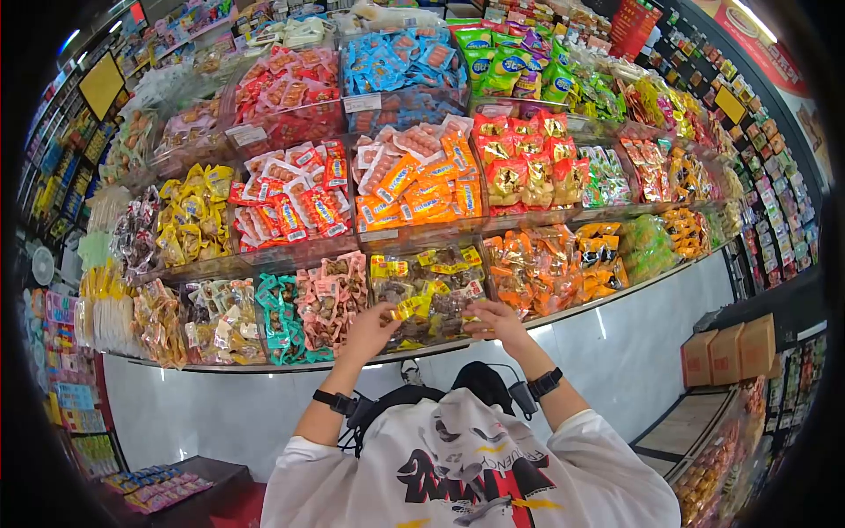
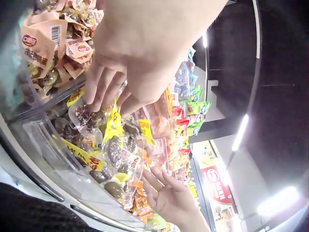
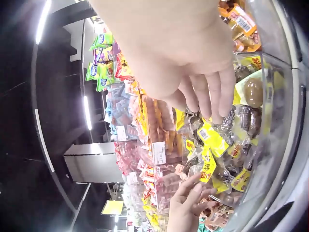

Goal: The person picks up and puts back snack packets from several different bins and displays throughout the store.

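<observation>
A front bin of clear snack packets with yellow labels [image 1: 427, 295] holds dark pieces. Over its left side is my left hand [image 1: 373, 329], its fingers reaching down among the packets in the left wrist view. Its fingertips come right at the corner of one yellow-labelled packet [image 3: 208, 166]. My right hand [image 1: 495, 320] is over the bin's right side. In the right wrist view its fingers [image 3: 215, 94] point down onto the packets, loosely extended. Some of the fingertips are hidden among the wrappers.
Pink packets [image 1: 332, 299] lie in the bin to the left, orange packets [image 1: 532, 264] to the right. Clear dividers and a front panel [image 2: 72, 179] edge the bin. Behind rise tiers with orange-wrapped sausages [image 1: 427, 198]. Cardboard boxes [image 1: 729, 354] stand at the far right.
</observation>
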Action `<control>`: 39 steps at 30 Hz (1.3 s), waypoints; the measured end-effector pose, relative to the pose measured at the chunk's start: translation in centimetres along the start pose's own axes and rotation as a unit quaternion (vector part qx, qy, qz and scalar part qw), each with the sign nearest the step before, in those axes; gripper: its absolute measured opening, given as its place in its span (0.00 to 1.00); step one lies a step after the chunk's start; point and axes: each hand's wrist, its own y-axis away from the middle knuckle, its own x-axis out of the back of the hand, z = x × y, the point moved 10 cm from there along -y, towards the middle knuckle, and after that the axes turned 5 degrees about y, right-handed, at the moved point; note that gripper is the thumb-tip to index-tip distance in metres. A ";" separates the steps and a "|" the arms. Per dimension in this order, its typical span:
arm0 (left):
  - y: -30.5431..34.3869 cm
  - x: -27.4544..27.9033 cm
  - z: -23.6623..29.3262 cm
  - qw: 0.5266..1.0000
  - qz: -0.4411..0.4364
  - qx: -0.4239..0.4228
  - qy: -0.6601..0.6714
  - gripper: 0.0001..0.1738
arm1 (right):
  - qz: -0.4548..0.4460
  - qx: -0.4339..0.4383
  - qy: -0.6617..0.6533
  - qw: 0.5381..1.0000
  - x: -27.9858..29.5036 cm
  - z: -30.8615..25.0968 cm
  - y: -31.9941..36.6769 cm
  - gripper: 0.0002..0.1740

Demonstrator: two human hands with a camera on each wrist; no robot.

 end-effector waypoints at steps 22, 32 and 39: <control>1.7 3.0 9.7 0.972 0.104 -0.180 -0.112 0.12 | 0.037 0.071 0.137 0.987 2.1 1.9 0.7 0.16; 3.0 -1.3 10.8 0.986 -0.086 -0.145 -0.011 0.15 | -0.074 0.178 0.384 0.903 -8.9 0.0 0.6 0.20; 1.5 -0.6 5.0 0.962 -0.022 -0.004 0.273 0.15 | -0.186 0.017 0.103 0.977 -10.4 1.8 0.3 0.12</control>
